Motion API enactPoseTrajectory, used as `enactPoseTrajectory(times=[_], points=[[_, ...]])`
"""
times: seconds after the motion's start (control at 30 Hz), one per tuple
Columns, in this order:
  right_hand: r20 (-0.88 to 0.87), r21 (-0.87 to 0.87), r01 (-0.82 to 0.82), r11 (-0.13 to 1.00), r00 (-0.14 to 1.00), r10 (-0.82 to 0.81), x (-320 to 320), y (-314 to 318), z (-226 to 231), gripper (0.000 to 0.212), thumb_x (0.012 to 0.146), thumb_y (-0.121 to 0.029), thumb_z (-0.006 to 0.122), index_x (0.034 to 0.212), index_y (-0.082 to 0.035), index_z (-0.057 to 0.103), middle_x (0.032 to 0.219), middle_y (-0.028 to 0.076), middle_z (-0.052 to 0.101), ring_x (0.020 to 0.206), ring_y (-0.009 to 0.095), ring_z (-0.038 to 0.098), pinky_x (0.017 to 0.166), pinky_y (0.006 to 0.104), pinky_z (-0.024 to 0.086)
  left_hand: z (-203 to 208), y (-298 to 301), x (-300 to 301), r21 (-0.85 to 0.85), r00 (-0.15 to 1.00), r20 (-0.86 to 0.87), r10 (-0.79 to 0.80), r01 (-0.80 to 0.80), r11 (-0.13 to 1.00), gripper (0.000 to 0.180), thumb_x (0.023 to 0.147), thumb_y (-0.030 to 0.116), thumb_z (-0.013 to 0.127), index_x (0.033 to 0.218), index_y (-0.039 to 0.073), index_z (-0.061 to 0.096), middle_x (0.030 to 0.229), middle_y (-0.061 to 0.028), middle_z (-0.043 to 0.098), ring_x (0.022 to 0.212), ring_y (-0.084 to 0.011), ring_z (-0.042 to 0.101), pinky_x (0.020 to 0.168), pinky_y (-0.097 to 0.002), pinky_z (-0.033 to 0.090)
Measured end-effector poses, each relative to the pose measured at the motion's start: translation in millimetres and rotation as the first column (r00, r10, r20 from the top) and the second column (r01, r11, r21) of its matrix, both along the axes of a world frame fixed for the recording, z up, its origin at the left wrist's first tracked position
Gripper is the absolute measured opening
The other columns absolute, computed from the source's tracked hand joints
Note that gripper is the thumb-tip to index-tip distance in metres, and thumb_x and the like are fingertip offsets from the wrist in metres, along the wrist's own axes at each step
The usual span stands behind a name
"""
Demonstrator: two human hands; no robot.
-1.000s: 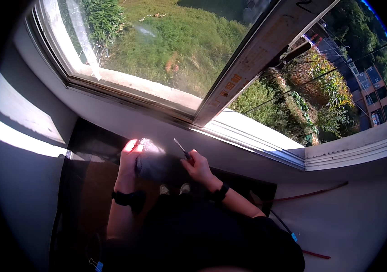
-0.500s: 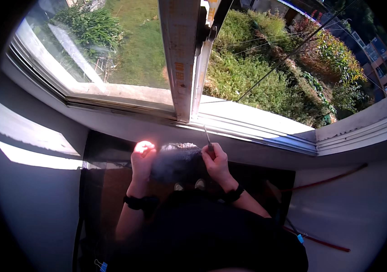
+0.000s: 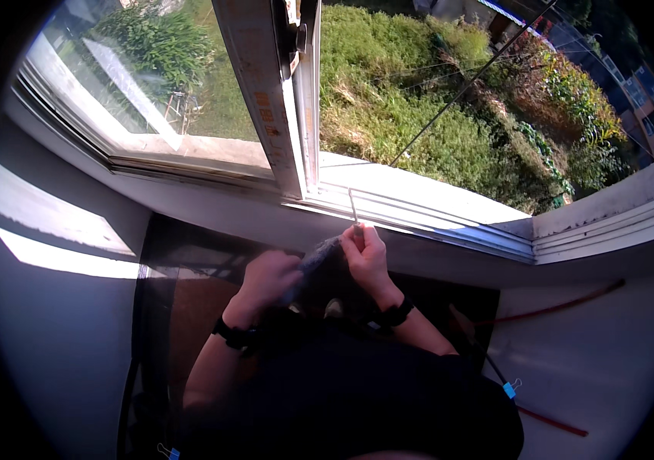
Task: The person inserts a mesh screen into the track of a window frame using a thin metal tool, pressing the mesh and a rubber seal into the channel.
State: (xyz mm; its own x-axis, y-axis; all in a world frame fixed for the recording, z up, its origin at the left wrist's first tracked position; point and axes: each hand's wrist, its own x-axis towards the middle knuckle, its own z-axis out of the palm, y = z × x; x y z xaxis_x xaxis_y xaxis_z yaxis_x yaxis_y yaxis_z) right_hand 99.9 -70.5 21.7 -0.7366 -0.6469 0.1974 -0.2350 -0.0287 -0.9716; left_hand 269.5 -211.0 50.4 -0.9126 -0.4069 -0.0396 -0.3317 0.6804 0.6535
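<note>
My right hand (image 3: 367,257) is closed, thumb and fingers pinching a thin hooked tool (image 3: 353,205). Its pale, slender shaft points up toward the window track, with a bend at the tip; its dark grip is mostly covered by my fingers. A crumpled, greyish see-through plastic bag (image 3: 319,255) stretches between my two hands, one end of it beside my right fingers. My left hand (image 3: 267,277) is curled at the bag's other end and smeared by motion, so its fingertips are unclear. Black bands circle both wrists.
Ahead is a sliding window with a framed glass pane (image 3: 189,92) at left and white sill tracks (image 3: 434,228). Red rods (image 3: 572,300) lean at lower right near a blue clip (image 3: 510,390). A dark floor mat (image 3: 181,238) lies below.
The bag has gone from spread and rounded to narrow and crumpled. My left hand has moved right, closer to my right hand. The tool is slightly higher, over the tracks.
</note>
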Motion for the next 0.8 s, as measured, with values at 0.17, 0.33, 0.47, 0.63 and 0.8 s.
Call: enactPoseTrajectory(times=[0.17,0.33,0.47,0.63,0.8], points=[[-0.419,0.005,0.195,0.981,0.891,-0.175,-23,-1,-7,0.013,0.088,-0.007,0.062,0.082,-0.001,0.051,0.06,0.006,0.051,0.05,0.009,0.049,0.047,0.0253,0.041,-20,-1,-36,0.169,0.881,-0.362,0.304,-0.259,0.951,0.011,0.081,0.014,0.061,0.084,0.004,0.065,0.081,-0.0127,0.064,0.076,-0.0294,0.062,0.068,-0.0367,0.049],[-0.738,0.056,0.235,0.97,0.664,-0.119,-49,-15,-16,0.006,0.081,-0.002,0.06,0.08,-0.002,0.054,0.069,0.011,0.053,0.058,0.028,0.055,0.052,0.0347,0.045,-27,-11,-87,0.117,0.865,-0.309,0.396,-0.378,0.918,0.015,0.082,0.015,0.064,0.078,0.001,0.063,0.075,-0.015,0.062,0.066,-0.0285,0.06,0.062,-0.0356,0.047],[-0.834,0.185,0.261,0.948,0.551,0.011,-51,-18,-17,0.006,0.078,-0.004,0.058,0.083,-0.006,0.057,0.076,0.009,0.052,0.065,0.028,0.056,0.055,0.0364,0.046,-38,-16,-106,0.003,0.863,-0.306,0.402,-0.422,0.907,0.02,0.081,0.022,0.064,0.077,0.003,0.056,0.075,-0.0148,0.061,0.07,-0.035,0.06,0.066,-0.0419,0.048],[-0.81,0.296,0.294,0.909,0.582,0.076,-54,-7,-10,0.014,0.08,-0.01,0.061,0.093,-0.009,0.061,0.076,0.007,0.053,0.061,0.027,0.057,0.05,0.0351,0.046,-55,-17,-115,0.04,0.88,-0.245,0.406,-0.41,0.911,0.019,0.081,0.021,0.063,0.08,0.004,0.055,0.078,-0.0134,0.062,0.072,-0.0347,0.061,0.064,-0.0432,0.049],[-0.715,0.513,0.106,0.852,0.602,0.355,-51,27,25,0.027,0.083,-0.014,0.062,0.11,-0.014,0.062,0.071,0.006,0.051,0.056,0.026,0.056,0.047,0.0358,0.046,-68,-19,-111,-0.055,0.876,-0.259,0.406,-0.433,0.899,0.018,0.081,0.022,0.063,0.084,0.005,0.057,0.079,-0.0139,0.063,0.074,-0.0348,0.063,0.064,-0.0439,0.05]])
